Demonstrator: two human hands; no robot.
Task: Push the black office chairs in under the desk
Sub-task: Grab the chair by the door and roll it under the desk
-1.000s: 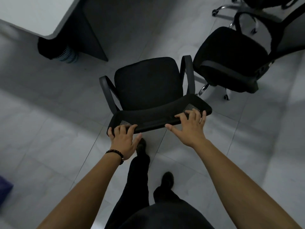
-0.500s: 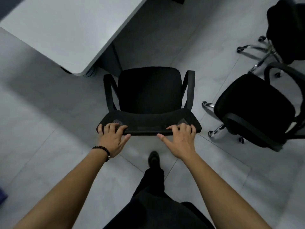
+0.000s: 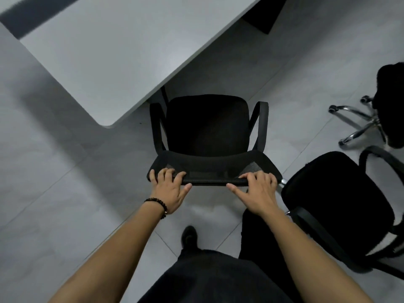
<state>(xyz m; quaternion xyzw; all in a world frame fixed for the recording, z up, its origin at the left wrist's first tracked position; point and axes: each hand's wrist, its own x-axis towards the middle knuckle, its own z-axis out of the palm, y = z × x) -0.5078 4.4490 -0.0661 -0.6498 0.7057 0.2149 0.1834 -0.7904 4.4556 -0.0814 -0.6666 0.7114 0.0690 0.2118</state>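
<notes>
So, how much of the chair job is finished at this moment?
Done: nothing; no chair sits under the desk. In hand: the left hand and right hand grip the backrest of the chair near the desk's corner. Left: the second chair and third chair.

The desk (image 3: 113,57) in the upper left of the frame has a smooth, matt, pale top. The centre chair (image 3: 207,125) has a matt black cloth seat; its backrest top is black mesh with a rough open weave, and its armrests look like smooth black plastic. The chair at lower right (image 3: 334,204) has a matt, slightly fuzzy black cloth seat. The chair base at right (image 3: 360,125) is glossy chromed metal. The floor (image 3: 54,193) is smooth grey tile with a faint sheen.
</notes>
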